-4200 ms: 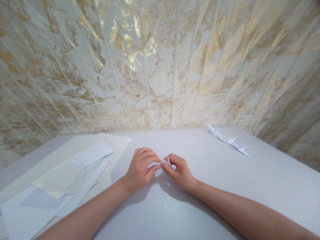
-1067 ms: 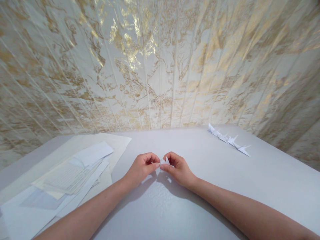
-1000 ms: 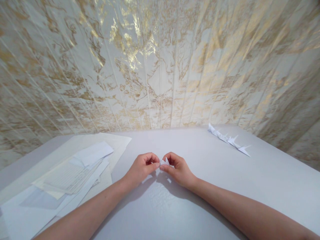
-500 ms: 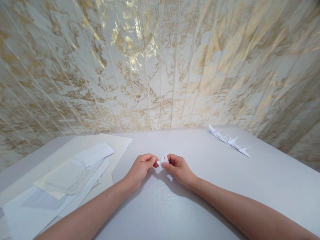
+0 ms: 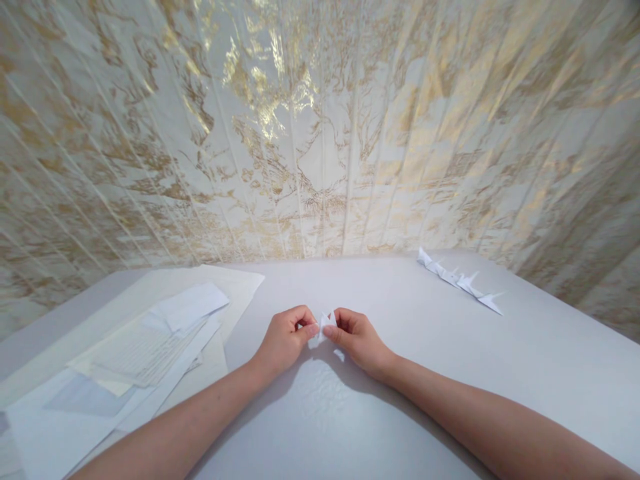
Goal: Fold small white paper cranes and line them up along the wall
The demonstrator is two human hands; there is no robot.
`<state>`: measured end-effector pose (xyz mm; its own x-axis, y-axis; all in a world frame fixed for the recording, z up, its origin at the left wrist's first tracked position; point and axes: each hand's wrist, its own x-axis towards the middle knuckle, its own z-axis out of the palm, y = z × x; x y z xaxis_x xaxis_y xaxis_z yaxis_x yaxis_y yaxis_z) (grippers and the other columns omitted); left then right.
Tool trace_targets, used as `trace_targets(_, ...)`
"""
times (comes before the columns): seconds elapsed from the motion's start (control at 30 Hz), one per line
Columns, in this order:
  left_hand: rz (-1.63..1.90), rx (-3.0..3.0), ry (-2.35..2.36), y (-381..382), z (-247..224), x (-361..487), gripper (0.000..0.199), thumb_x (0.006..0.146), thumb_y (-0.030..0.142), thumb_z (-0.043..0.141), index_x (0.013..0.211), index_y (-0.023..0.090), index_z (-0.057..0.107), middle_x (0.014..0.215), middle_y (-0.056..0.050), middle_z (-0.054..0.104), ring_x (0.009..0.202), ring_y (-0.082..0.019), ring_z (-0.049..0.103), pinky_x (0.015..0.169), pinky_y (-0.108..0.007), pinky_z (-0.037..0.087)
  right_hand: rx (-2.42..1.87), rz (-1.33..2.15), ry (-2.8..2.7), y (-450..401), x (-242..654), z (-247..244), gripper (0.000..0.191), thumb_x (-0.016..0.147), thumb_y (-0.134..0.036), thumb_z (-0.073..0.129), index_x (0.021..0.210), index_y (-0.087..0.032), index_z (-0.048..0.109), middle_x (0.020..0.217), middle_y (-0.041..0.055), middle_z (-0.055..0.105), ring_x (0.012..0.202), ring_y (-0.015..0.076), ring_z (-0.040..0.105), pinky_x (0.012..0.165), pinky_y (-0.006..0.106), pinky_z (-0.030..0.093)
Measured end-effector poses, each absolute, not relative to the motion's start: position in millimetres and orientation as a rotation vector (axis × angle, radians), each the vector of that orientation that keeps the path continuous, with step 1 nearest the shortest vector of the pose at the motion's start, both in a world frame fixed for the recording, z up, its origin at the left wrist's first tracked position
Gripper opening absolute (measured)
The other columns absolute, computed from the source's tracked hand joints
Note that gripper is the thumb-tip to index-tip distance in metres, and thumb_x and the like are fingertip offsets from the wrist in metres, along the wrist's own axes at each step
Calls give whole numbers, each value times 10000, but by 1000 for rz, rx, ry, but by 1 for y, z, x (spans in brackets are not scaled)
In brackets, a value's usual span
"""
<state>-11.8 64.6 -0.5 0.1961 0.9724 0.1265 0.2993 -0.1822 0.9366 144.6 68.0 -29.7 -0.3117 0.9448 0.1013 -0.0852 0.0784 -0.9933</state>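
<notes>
both hands meet near the middle of the bench (image 5: 425,353), with a small white fold (image 5: 325,325) between them. the left grip (image 5: 284,339) is closed down to a pinch, thumb against the bent forefinger, at the left side of the fold. the right grip (image 5: 361,341) has the other side, its thumb lying across the near face and the fingers curled behind. pointed tips of the fold stand up between the two; the rest is too small and too covered to make out. shadows fall on the bench beneath the hands.

off to the right, well apart from the right grip, a row of pointed white figures (image 5: 465,283) runs slantwise from near the back edge of the bench. they sit so close together that the exact count is hard to tell.

to the left lies a loose pile of papers: a big cream sheet (image 5: 239,283) underneath, a lined page (image 5: 137,357) with rows of writing too small to read, and a white slip (image 5: 195,305) on top. the left forearm (image 5: 200,407) passes in front of the pile's near side. behind the bench hangs a pale, gold-patterned curtain (image 5: 320,147).
</notes>
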Motion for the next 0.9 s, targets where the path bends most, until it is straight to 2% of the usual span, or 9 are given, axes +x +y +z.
trace_targets(0.2,1017,1460,1081,64,2,-12,118,652,268,591,632,151,593,602,14,560,556,-103,445,552,-228,323,-901,1390,-1347,71,147,-26,286,637,-400,653,621,-161,498,526,-49,459,504,82,378,505,223,278)
trace_targets(0.37,1027,1521,1150,62,2,-12,129,651,266,625,614,150,585,546,28,509,520,-94,412,510,-217,318,-903,1391,-1348,70,147,-24,277,638,-394,652,627,-164,499,534,-46,468,514,87,388,518,225,286)
trace_targets(0.9,1035,1557,1197,61,4,-9,111,634,230,570,574,155,514,490,59,414,466,-72,335,462,-208,254,-879,1357,-1464,69,146,-26,338,666,-471,621,639,-172,466,529,-59,414,481,76,334,474,218,245)
